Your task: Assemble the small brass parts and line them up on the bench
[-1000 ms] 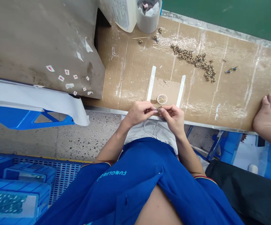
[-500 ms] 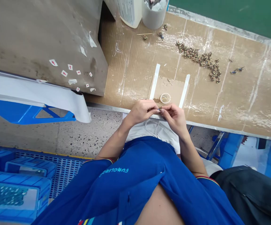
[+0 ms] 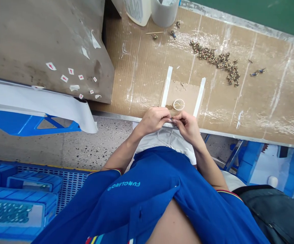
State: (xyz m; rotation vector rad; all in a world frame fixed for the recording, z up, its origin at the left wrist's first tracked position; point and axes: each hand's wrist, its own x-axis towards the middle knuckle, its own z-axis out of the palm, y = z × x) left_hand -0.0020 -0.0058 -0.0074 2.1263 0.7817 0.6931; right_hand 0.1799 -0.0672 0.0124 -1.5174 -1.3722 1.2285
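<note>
At the table's front edge, my left hand (image 3: 153, 120) and my right hand (image 3: 187, 127) meet fingertip to fingertip. Both are closed in a pinch on one small dark and brass-coloured part (image 3: 171, 118), mostly covered by the fingers. Just beyond them lies a small round white ring or shallow dish (image 3: 179, 104) with thin pale strands in it. It rests on a cardboard sheet (image 3: 187, 93) bordered by two white tape strips. Farther off is a pile of small brass-coloured metal parts (image 3: 216, 61).
A few loose parts (image 3: 173, 34) and a thin wooden stick (image 3: 154, 33) lie near a white bottle (image 3: 139, 13) and a grey tub (image 3: 164, 15). A metal box (image 3: 47, 40) stands at left. Blue crates (image 3: 22, 210) are below left.
My hands have shifted very slightly left, still pinched together on the small part. The camera view has moved a little. The pile and the ring look unchanged.
</note>
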